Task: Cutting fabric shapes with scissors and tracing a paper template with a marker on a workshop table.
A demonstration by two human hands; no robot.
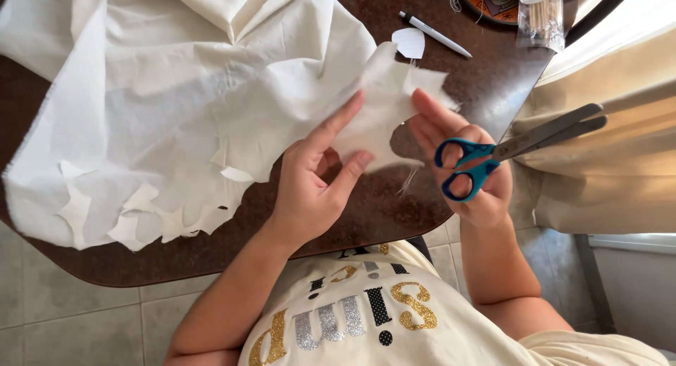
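A large sheet of cream cloth (176, 98) with jagged cut edges covers most of the dark brown table (380, 211). My left hand (313, 179) pinches a small flap of that cloth (384, 105) between thumb and fingers. My right hand (461, 165) touches the same flap with its fingertips while blue-handled scissors (493, 155) hang on its fingers, blades closed and pointing right, away from the cloth.
A white pen (433, 33) and a small white heart-shaped cutout (409, 42) lie on the table beyond the hands. A plate (493, 3) and a clear packet of sticks (541, 17) sit at the far edge. A beige curtain (620, 141) hangs at the right.
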